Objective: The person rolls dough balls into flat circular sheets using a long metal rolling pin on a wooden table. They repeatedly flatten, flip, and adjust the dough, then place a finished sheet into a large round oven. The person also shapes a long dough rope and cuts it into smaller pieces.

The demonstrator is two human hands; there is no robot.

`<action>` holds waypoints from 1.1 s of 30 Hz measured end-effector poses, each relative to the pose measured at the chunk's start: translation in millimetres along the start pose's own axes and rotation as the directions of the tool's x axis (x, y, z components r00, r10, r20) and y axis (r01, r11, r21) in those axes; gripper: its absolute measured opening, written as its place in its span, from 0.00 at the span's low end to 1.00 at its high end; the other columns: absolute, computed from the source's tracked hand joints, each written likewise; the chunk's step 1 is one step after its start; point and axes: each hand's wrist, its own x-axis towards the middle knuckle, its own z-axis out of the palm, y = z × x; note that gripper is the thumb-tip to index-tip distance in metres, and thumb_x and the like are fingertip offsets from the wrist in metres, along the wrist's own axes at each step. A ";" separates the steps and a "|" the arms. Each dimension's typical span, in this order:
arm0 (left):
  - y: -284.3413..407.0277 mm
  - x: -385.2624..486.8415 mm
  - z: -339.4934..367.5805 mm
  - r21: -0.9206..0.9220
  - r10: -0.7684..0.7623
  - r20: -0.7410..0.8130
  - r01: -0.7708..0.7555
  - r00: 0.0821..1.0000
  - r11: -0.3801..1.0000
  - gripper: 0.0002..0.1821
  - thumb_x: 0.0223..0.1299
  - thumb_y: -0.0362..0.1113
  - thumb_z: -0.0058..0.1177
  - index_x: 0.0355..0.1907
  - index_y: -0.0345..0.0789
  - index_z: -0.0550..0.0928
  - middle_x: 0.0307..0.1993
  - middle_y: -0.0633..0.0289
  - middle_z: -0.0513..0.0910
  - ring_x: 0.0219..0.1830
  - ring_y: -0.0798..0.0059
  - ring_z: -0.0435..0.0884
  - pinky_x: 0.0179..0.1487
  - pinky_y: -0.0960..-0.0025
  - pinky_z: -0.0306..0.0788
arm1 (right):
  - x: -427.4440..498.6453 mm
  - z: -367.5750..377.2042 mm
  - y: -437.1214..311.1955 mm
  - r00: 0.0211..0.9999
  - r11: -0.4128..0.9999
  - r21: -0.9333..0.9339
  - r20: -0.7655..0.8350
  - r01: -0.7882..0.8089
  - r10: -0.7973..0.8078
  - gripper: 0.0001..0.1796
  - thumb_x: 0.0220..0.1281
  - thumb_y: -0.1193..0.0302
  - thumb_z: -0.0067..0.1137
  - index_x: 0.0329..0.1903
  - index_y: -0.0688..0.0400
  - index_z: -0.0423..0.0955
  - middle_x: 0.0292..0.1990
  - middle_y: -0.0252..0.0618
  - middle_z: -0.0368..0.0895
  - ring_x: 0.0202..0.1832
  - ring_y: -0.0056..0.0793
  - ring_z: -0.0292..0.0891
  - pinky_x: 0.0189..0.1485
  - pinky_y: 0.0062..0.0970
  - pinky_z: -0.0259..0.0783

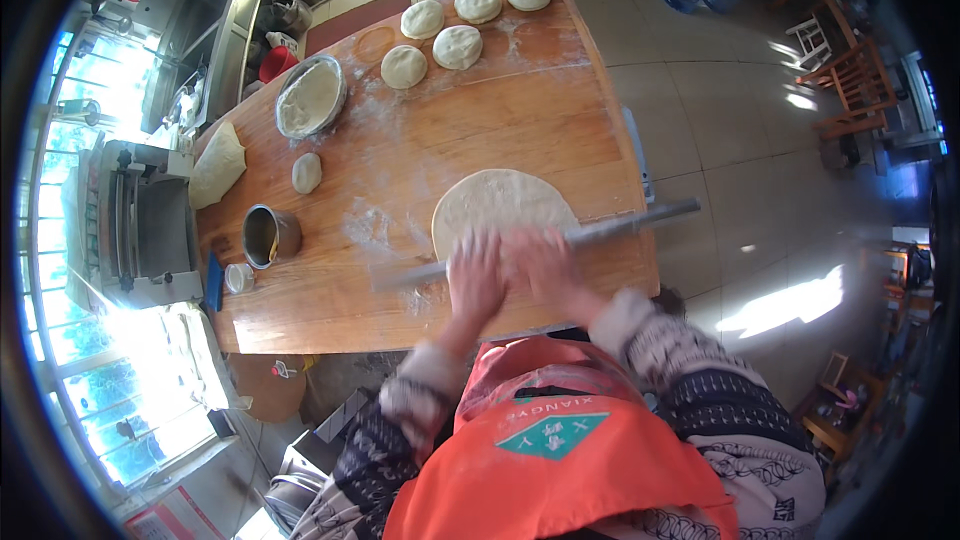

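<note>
A round, flattened sheet of dough (502,199) lies near the front edge of a floured wooden table (525,120). Across its near part runs a long rolling pin (634,223), slanting up to the right, with its right end out past the table edge. My left hand (478,270) is on the pin left of its middle, and my right hand (546,262) is close beside it. Both hands are blurred and cover part of the pin and the dough under it. The fingers' exact grip is hard to make out.
Several dough rounds (457,47) sit at the far end. Leftward are a floury bowl (341,101), a dough ball (306,173), a large dough piece (219,166), a metal pot (291,236), a small jar (240,279) and a roller machine (154,232).
</note>
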 end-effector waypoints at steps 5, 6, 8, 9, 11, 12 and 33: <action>34.1 -81.9 9.7 0.044 0.006 0.100 -0.011 0.995 0.999 0.47 0.62 0.55 0.62 0.80 0.35 0.66 0.80 0.48 0.65 0.82 0.51 0.63 0.85 0.40 0.47 | -61.1 -12.8 -23.3 0.998 0.999 -0.005 0.038 0.051 -0.051 0.39 0.72 0.42 0.55 0.76 0.52 0.68 0.76 0.45 0.68 0.78 0.45 0.62 0.81 0.56 0.51; 15.6 -50.7 21.7 0.089 0.051 0.026 -0.053 0.998 0.995 0.47 0.63 0.55 0.61 0.80 0.34 0.66 0.80 0.48 0.65 0.82 0.50 0.62 0.85 0.40 0.45 | -44.9 -3.5 -9.2 0.997 0.996 -0.043 -0.007 0.077 -0.078 0.40 0.72 0.41 0.55 0.76 0.52 0.68 0.76 0.46 0.68 0.78 0.46 0.62 0.81 0.57 0.51; -14.9 37.1 18.6 0.097 0.054 -0.110 -0.043 0.993 0.994 0.46 0.64 0.54 0.60 0.79 0.30 0.65 0.80 0.46 0.64 0.83 0.50 0.60 0.86 0.40 0.44 | 36.5 -8.0 15.3 0.996 0.999 0.004 -0.079 -0.034 0.034 0.35 0.75 0.46 0.54 0.75 0.54 0.71 0.76 0.48 0.68 0.79 0.49 0.60 0.81 0.61 0.49; -18.8 75.7 -1.8 0.062 -0.006 -0.171 0.016 0.985 0.998 0.46 0.65 0.53 0.59 0.78 0.27 0.65 0.80 0.44 0.64 0.83 0.50 0.59 0.86 0.40 0.43 | 77.5 -27.7 20.6 0.996 0.998 -0.041 -0.078 -0.050 0.046 0.33 0.75 0.49 0.55 0.74 0.54 0.72 0.77 0.47 0.67 0.80 0.50 0.59 0.82 0.64 0.45; -33.7 130.9 -32.6 0.126 -0.013 -0.323 0.056 0.946 0.990 0.48 0.64 0.53 0.61 0.78 0.24 0.63 0.80 0.40 0.63 0.83 0.49 0.57 0.86 0.40 0.44 | 122.4 -23.3 35.4 0.989 0.993 -0.115 -0.147 -0.032 0.015 0.36 0.74 0.48 0.55 0.77 0.53 0.68 0.78 0.48 0.66 0.81 0.50 0.57 0.82 0.65 0.43; -38.9 127.2 -34.7 0.111 -0.055 -0.245 0.085 0.968 0.990 0.48 0.64 0.53 0.61 0.78 0.24 0.63 0.80 0.39 0.63 0.83 0.48 0.57 0.86 0.41 0.44 | 126.2 -26.7 36.8 0.987 0.991 -0.130 -0.159 -0.019 -0.002 0.36 0.74 0.48 0.54 0.77 0.53 0.67 0.77 0.49 0.66 0.81 0.50 0.56 0.82 0.66 0.44; -164.0 174.3 -89.1 -0.055 -0.237 0.220 0.254 0.946 0.966 0.44 0.71 0.61 0.57 0.80 0.36 0.64 0.49 0.42 0.88 0.48 0.44 0.88 0.47 0.42 0.79 | 273.0 -22.7 99.0 0.858 0.893 -0.058 -0.314 -0.446 0.407 0.31 0.74 0.44 0.57 0.59 0.61 0.77 0.58 0.58 0.77 0.60 0.57 0.74 0.65 0.54 0.69</action>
